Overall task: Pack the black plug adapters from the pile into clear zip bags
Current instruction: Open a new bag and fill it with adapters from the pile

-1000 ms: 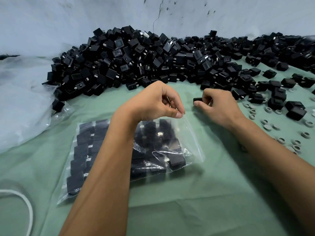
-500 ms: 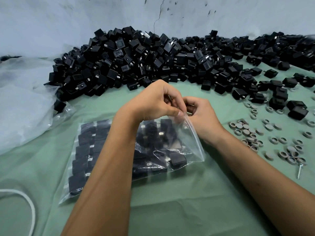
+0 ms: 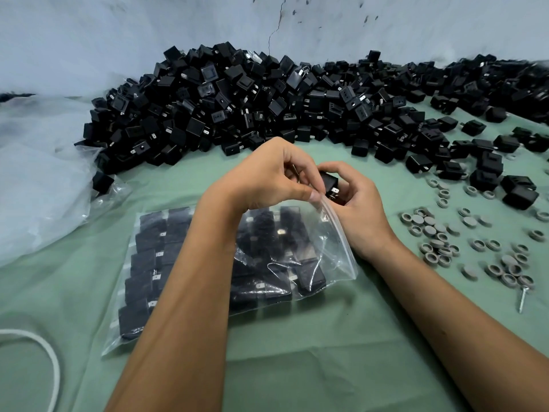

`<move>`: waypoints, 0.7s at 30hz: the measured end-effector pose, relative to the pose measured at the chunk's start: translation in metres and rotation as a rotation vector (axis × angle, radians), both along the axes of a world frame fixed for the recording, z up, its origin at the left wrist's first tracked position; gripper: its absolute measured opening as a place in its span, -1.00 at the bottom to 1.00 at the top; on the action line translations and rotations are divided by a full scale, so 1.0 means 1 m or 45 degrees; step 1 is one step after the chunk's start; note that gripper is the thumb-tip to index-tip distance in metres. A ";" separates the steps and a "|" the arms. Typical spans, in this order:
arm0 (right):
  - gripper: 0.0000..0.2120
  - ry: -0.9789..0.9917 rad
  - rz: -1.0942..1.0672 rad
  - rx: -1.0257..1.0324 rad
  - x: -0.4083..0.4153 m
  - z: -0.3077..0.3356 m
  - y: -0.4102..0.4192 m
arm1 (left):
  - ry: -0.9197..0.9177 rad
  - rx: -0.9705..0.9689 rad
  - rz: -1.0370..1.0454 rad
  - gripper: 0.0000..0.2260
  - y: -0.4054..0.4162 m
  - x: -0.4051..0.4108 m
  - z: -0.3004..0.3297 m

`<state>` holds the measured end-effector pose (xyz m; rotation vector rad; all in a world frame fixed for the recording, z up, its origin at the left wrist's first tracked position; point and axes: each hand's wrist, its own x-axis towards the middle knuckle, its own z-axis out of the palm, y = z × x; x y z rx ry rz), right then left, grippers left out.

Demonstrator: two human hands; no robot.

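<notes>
Head view: crinkled clear zip bag rim is pinched by left hand; boxy black adapter is gripped by curled right hand at bag mouth, on green cloth.

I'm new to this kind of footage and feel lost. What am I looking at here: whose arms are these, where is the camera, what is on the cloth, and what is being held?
There is no machine here: these are a person's two bare arms, filmed by a camera worn on their head, looking forward and down. The left hand pinches the open edge of a clear zip bag that is partly filled with black plug adapters. The right hand holds one black adapter at the bag's mouth. Behind them, a big pile of adapters lies against the wall on a green cloth. To the right lie small grey rings and a screw; to the left are loose clear plastic and a white cord.
</notes>
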<state>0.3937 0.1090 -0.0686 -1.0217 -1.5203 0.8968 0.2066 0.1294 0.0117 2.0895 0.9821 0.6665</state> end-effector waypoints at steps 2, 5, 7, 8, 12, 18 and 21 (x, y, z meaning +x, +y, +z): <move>-0.67 -0.080 -0.009 -0.005 0.000 -0.001 0.000 | -0.003 -0.006 0.007 -0.90 0.000 0.000 0.000; -0.63 -0.163 -0.121 -0.012 0.002 -0.004 -0.001 | -0.002 -0.008 0.016 -0.90 0.000 0.002 0.000; -0.69 -0.118 -0.103 -0.001 0.005 -0.002 0.000 | 0.001 -0.005 0.018 -0.90 0.000 0.002 0.000; -0.72 -0.106 -0.071 0.020 0.005 -0.001 0.000 | 0.003 -0.003 0.017 -0.90 0.000 0.002 0.000; -0.71 -0.025 0.156 -0.078 0.003 0.005 -0.005 | -0.013 0.009 -0.008 -0.89 0.001 0.001 -0.001; -0.62 0.096 0.298 -0.223 0.014 0.008 0.000 | -0.032 0.008 -0.012 -0.91 0.003 0.000 -0.001; -0.66 -0.042 0.231 -0.096 0.015 0.008 0.000 | -0.020 0.013 -0.007 -0.91 0.003 0.000 -0.002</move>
